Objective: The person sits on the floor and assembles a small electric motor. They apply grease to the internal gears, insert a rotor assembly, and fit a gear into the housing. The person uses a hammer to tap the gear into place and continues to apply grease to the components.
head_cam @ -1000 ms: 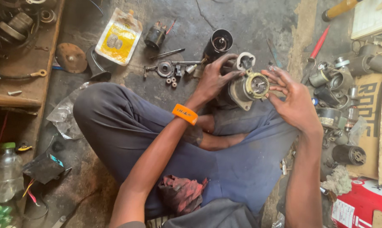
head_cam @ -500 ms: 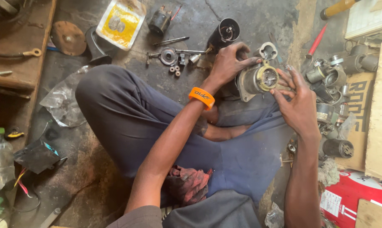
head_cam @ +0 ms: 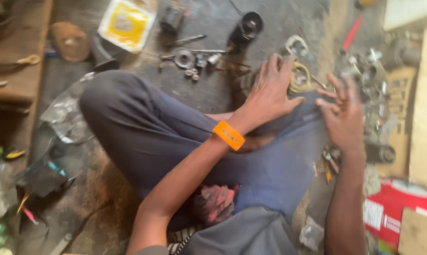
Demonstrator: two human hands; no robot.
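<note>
crowding the left hand (head_cam: 270,92): washers (head_cam: 190,73), black cylinder (head_cam: 246,28), bolts (head_cam: 194,51).

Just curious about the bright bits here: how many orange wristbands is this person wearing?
1. The orange wristband sits on the left hand's wrist. The right hand's wrist looks bare, though the picture is blurred.

Yellow packet (head_cam: 127,22), perhaps washers (head_cam: 184,58), red box (head_cam: 393,208).
</note>
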